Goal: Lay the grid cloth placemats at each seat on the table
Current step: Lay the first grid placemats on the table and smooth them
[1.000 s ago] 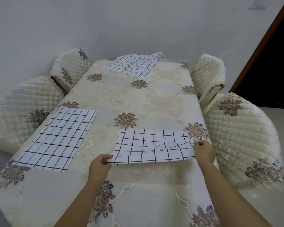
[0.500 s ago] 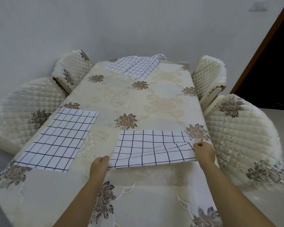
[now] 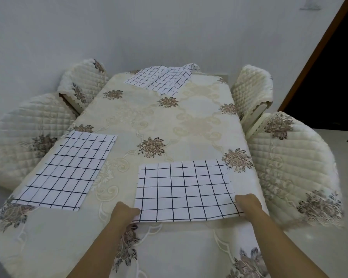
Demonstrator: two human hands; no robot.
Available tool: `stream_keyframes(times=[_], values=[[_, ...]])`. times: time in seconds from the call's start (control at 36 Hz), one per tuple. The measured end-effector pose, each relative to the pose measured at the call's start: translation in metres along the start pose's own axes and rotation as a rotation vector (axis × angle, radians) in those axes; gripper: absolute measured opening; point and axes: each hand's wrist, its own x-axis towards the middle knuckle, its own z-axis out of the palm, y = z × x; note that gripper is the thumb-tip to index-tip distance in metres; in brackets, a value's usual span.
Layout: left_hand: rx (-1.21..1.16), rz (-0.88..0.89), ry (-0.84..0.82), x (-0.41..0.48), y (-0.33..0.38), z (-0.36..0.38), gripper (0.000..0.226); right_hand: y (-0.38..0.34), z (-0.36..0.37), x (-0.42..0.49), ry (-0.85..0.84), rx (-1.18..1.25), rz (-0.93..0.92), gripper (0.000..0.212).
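Note:
A white placemat with a black grid (image 3: 184, 189) lies flat on the right side of the table. My left hand (image 3: 125, 212) pinches its near left corner and my right hand (image 3: 248, 204) pinches its near right corner. A second grid placemat (image 3: 66, 171) lies flat on the left side of the table. Loose grid cloth (image 3: 163, 79), partly folded over itself, sits at the table's far end.
The table wears a cream tablecloth (image 3: 189, 125) with brown flower prints. Quilted chair covers stand at the near left (image 3: 26, 133), far left (image 3: 82, 85), far right (image 3: 251, 87) and near right (image 3: 289, 165). A dark doorway (image 3: 335, 77) opens at the right.
Both hands have pulled the right placemat toward me. Its wrinkles have gone and it now lies flat and spread out.

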Motion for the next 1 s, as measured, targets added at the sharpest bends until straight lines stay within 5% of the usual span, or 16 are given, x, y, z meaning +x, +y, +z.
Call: stream_keyframes(times=[0.17,0.25,0.33,0.39,0.53,0.64,0.83,1.0], values=[[-0.025,-0.023,-0.038,0.006,-0.008,0.005,0.045,0.007,-0.003,0.007,0.022,0.015,0.064,0.024],[0.080,-0.019,-0.030,0.003,-0.005,0.003,0.023,0.008,-0.003,0.008,0.005,0.019,0.097,0.026],[0.119,-0.046,-0.051,0.004,0.000,0.002,0.035,0.004,-0.003,0.004,-0.037,0.006,0.127,0.019],[0.152,-0.046,-0.058,0.002,0.004,0.003,0.015,0.003,-0.004,0.001,-0.070,-0.005,0.135,0.022],[0.134,0.066,-0.044,0.002,0.008,0.006,0.044,0.003,-0.006,-0.001,-0.138,-0.034,0.170,0.026],[0.187,0.121,-0.004,-0.003,0.011,0.004,0.020,-0.009,-0.013,-0.006,-0.178,0.097,0.152,0.030],[0.606,0.326,0.056,-0.027,0.046,-0.003,0.052,-0.059,-0.029,-0.023,-0.146,0.531,-0.049,0.030],[0.877,0.650,-0.159,-0.057,0.069,0.029,0.126,-0.111,-0.044,-0.052,-0.213,0.777,-0.196,0.021]])
